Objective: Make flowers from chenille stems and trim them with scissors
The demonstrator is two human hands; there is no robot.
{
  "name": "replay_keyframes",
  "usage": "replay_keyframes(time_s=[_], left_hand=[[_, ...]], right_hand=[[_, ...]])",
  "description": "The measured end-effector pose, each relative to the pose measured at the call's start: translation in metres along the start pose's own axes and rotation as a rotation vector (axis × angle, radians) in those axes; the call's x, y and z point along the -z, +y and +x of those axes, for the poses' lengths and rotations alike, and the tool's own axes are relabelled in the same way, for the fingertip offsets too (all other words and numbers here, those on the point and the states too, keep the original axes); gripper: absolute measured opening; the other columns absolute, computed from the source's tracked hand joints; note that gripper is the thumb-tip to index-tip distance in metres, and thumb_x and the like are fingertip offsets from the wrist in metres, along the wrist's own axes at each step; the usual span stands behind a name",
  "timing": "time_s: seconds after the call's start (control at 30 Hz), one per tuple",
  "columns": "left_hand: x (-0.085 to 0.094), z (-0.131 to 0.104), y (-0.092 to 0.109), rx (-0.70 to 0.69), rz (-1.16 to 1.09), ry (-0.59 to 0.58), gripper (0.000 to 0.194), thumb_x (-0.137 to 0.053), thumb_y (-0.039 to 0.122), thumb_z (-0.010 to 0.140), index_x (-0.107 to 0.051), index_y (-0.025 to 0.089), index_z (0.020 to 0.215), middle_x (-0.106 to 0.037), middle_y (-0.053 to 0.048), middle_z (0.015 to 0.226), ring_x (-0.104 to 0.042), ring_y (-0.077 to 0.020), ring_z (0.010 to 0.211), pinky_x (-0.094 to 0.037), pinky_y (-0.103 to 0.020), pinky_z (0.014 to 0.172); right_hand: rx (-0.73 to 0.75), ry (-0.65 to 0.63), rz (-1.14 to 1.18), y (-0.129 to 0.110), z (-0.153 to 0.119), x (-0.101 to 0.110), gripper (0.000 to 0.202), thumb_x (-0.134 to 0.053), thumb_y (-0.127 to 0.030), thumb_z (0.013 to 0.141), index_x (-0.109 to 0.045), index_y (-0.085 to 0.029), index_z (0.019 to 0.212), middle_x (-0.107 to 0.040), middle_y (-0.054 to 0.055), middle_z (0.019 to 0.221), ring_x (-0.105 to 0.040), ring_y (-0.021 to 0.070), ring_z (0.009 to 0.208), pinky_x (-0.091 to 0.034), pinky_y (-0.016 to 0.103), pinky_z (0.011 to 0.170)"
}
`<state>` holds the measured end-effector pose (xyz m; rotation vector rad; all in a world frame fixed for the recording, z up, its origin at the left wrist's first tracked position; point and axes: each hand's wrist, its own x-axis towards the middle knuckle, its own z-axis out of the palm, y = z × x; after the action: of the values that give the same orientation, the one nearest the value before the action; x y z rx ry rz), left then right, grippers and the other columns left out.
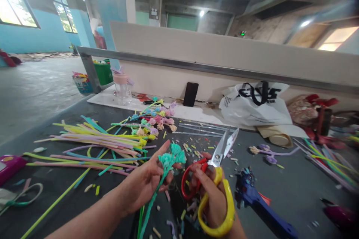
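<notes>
Gripping a teal pipe-cleaner flower [171, 157] by its stem, the left hand [146, 183] is closed around it above the dark table [294, 190]. Red-and-yellow scissors [213, 179] are held in the right hand [210, 194], fingers through the handles, blades parted just beside the flower head. Coloured pipe cleaners [95, 140] are heaped at left.

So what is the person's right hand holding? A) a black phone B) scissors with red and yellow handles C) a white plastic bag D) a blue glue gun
B: the right hand grips the scissors by their red and yellow loops, blades open, beside the teal pipe-cleaner flower in the left hand.
</notes>
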<state>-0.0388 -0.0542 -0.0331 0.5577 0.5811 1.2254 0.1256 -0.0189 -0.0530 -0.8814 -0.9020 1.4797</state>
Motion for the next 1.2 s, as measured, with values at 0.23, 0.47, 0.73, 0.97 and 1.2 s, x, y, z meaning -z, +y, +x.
replay_keyframes(time_s=[0.23,0.47,0.73,0.97,1.2], left_hand=[[0.0,0.003,0.002,-0.022,0.024,0.064,0.045,-0.047,0.021,0.078,-0.045,0.022,0.123,-0.058,-0.006,0.097,-0.051,-0.0107,0.066,-0.035,-0.022,0.052],[0.002,0.003,0.001,-0.09,0.098,0.207,0.02,-0.06,0.027,0.075,-0.064,0.018,0.093,-0.059,-0.001,0.086,-0.052,-0.008,0.074,-0.041,-0.02,0.074],[0.002,0.006,-0.007,-0.231,0.163,0.239,0.016,-0.061,0.029,0.074,-0.062,0.021,0.088,-0.057,0.003,0.069,-0.047,-0.0064,0.058,-0.039,-0.017,0.059],[0.0,0.006,-0.009,-0.309,0.311,0.292,0.023,-0.064,0.029,0.071,-0.062,0.021,0.093,-0.064,0.001,0.084,-0.055,-0.0119,0.073,-0.043,-0.02,0.068],[-0.002,0.003,-0.006,-0.318,0.507,0.328,0.037,-0.064,0.04,0.068,-0.06,0.024,0.101,-0.063,-0.002,0.096,-0.055,-0.0175,0.088,-0.042,-0.024,0.079]], right_hand=[[0.077,-0.081,-0.118,-0.002,-0.008,0.0,0.056,-0.066,-0.033,0.071,-0.039,-0.028,0.121,-0.057,-0.002,0.073,-0.047,0.0101,0.048,-0.042,0.021,0.041],[0.393,-0.009,-0.633,0.009,-0.001,0.01,0.039,-0.064,-0.03,0.07,-0.056,-0.03,0.108,-0.062,0.002,0.093,-0.058,0.0212,0.08,-0.046,0.032,0.072],[0.547,-0.357,-1.097,0.015,-0.005,0.021,0.065,-0.054,-0.01,0.061,-0.045,-0.025,0.123,-0.054,0.008,0.114,-0.05,0.028,0.105,-0.041,0.038,0.087],[0.514,-0.281,-1.263,0.015,-0.007,0.015,0.069,-0.05,-0.005,0.057,-0.043,-0.026,0.122,-0.051,0.009,0.112,-0.05,0.0267,0.103,-0.042,0.037,0.085],[0.567,-0.301,-1.256,0.019,-0.005,0.016,0.061,-0.053,-0.012,0.061,-0.046,-0.023,0.121,-0.054,0.01,0.103,-0.052,0.0271,0.095,-0.045,0.037,0.079]])
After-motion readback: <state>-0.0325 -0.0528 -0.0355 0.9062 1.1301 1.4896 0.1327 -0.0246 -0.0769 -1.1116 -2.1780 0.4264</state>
